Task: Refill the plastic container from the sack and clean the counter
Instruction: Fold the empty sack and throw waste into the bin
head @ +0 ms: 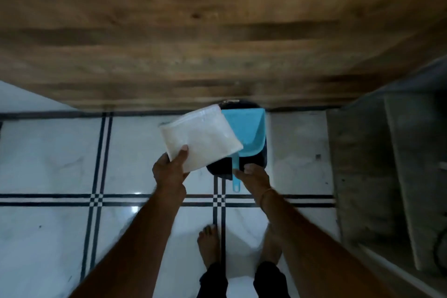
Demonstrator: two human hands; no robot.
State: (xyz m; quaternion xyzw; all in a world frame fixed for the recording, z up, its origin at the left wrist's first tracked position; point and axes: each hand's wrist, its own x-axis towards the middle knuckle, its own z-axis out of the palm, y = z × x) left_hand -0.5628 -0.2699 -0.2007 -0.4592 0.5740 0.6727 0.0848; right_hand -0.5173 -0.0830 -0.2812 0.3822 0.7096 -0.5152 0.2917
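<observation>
White tile floor (60, 152) with black lines, wooden cabinet front (217, 31) up top. Left hand (169, 172) pinches the white sack (200, 138) by its near corner, thumb on top. Right hand (254, 178) grips the blue dustpan (246, 130) handle over a dark bin (256, 159), just right of the sack.

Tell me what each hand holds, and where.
Left hand pinches the white sack by its near corner. Right hand is at the blue dustpan handle; grip unclear.

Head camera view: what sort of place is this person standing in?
Probably a home kitchen or utility corner: a white tiled floor with dark stripes, a wooden cabinet front, and a blue dustpan, held by the right hand, over a dark bin. The left hand holds a white pouch.
</observation>
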